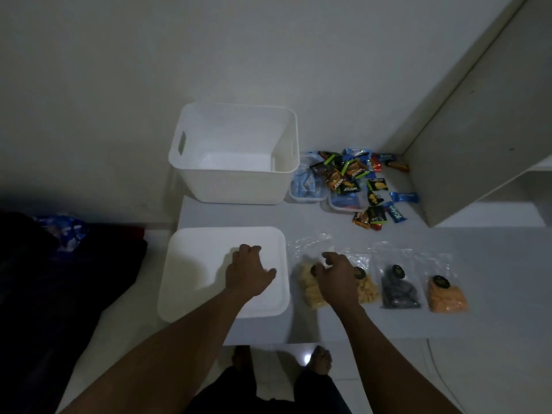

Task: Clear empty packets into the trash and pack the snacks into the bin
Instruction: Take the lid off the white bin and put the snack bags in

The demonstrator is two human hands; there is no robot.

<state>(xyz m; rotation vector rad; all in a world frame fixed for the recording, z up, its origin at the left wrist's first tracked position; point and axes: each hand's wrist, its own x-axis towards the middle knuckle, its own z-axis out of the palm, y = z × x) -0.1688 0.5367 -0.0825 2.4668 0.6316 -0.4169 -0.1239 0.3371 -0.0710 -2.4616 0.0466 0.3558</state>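
An empty white bin (233, 171) stands open at the back of the white table. In front of it lies a flat white lid (191, 279), and my left hand (249, 273) rests on it with bent fingertips touching the surface. To the right, several clear bags lie in a row: yellow snacks (307, 288), more yellow snacks (369, 291), dark snacks (398, 289) and orange snacks (446, 295). My right hand (336, 276) is on the first yellow bag, its fingers curled round the bag's top. A pile of small wrapped snack packets (355, 180) lies to the right of the bin.
Two shallow clear containers (304, 189) sit partly under the packet pile. A tall white cabinet panel (478, 130) rises at the right. Dark fabric (59, 279) and a blue patterned bag (64, 231) lie at the left. The table's front edge (373, 339) runs just above my feet.
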